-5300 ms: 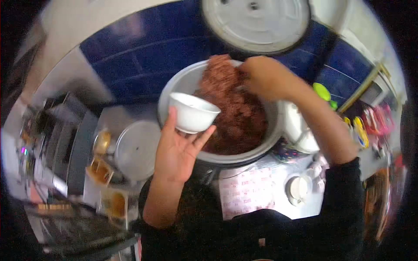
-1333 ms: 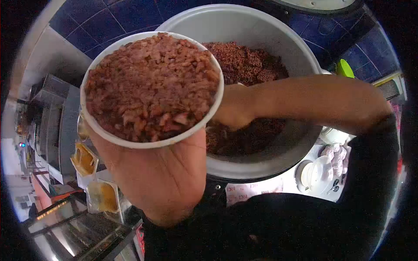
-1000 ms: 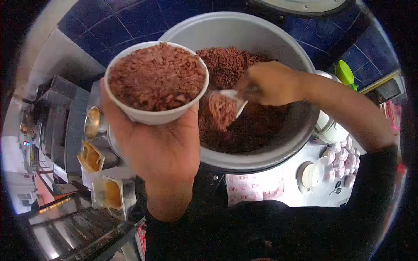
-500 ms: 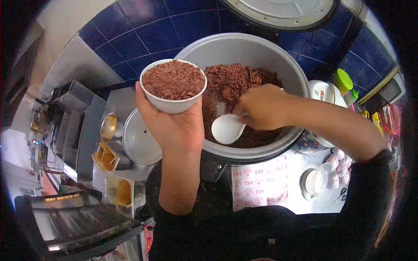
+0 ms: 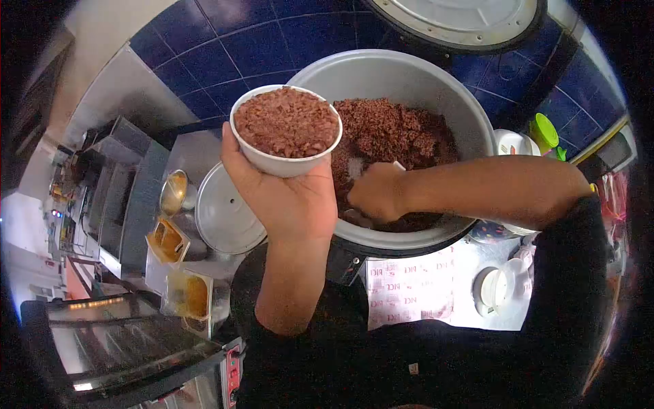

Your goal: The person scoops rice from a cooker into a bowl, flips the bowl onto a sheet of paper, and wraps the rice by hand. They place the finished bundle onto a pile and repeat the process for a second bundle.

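A white bowl (image 5: pixel 289 165) heaped with reddish-brown rice (image 5: pixel 286 123) rests on my left hand (image 5: pixel 289 204), which supports it from below beside the pot. My right hand (image 5: pixel 377 194) is down inside the large grey pot (image 5: pixel 327 71), closed round the white scoop (image 5: pixel 399 165); only the handle's end shows clearly above the fist, and the scoop's head is mostly hidden. More reddish-brown rice (image 5: pixel 395 133) is piled against the pot's far side, with a pale patch of the bottom showing near my right hand.
A round metal lid (image 5: pixel 228 211) lies left of the pot, near a metal bowl (image 5: pixel 175 193) and containers of orange-brown food (image 5: pixel 194 296). Printed paper (image 5: pixel 409 290) and white round containers (image 5: pixel 492 290) are in front. The raised lid (image 5: pixel 463 20) is behind; a green cup (image 5: pixel 543 131) stands right.
My right hand has gone lower and slightly left into the pot, taking the scoop's head mostly out of sight. The filled bowl appears slightly farther right as the whole view shifts.
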`<action>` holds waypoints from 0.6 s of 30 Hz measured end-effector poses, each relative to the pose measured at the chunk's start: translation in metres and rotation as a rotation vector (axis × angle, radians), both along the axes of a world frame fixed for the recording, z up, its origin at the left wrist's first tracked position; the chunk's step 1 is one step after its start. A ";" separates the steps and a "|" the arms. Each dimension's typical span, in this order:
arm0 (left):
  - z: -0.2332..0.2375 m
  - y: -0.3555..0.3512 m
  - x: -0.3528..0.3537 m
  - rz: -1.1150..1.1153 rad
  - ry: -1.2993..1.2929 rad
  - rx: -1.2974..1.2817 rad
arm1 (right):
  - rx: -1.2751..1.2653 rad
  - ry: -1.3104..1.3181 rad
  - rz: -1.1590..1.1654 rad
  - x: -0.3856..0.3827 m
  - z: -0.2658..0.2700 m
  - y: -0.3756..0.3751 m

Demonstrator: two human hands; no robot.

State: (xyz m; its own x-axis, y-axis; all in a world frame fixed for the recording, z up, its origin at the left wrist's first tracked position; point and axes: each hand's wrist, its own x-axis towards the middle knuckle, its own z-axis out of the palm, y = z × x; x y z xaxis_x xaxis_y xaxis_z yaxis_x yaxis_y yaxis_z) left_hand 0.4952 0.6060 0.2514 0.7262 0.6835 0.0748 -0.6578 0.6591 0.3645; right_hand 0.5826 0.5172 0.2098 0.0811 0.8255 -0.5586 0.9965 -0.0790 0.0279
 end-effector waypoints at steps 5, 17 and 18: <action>0.001 -0.002 0.001 -0.003 0.006 0.025 | 0.113 0.056 0.011 0.006 0.031 -0.020; -0.001 0.000 0.005 0.103 0.040 0.055 | 0.518 0.552 -0.589 0.056 0.083 -0.077; -0.002 0.000 0.005 0.120 0.042 0.071 | 0.545 0.599 -0.658 0.056 0.095 -0.080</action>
State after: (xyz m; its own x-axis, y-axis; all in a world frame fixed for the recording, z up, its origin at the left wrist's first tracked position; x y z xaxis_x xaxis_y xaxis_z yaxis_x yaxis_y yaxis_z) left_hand 0.5001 0.6065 0.2491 0.6430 0.7596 0.0976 -0.7137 0.5481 0.4361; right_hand 0.6382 0.4370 0.3050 0.4390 0.8709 -0.2210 0.5909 -0.4651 -0.6591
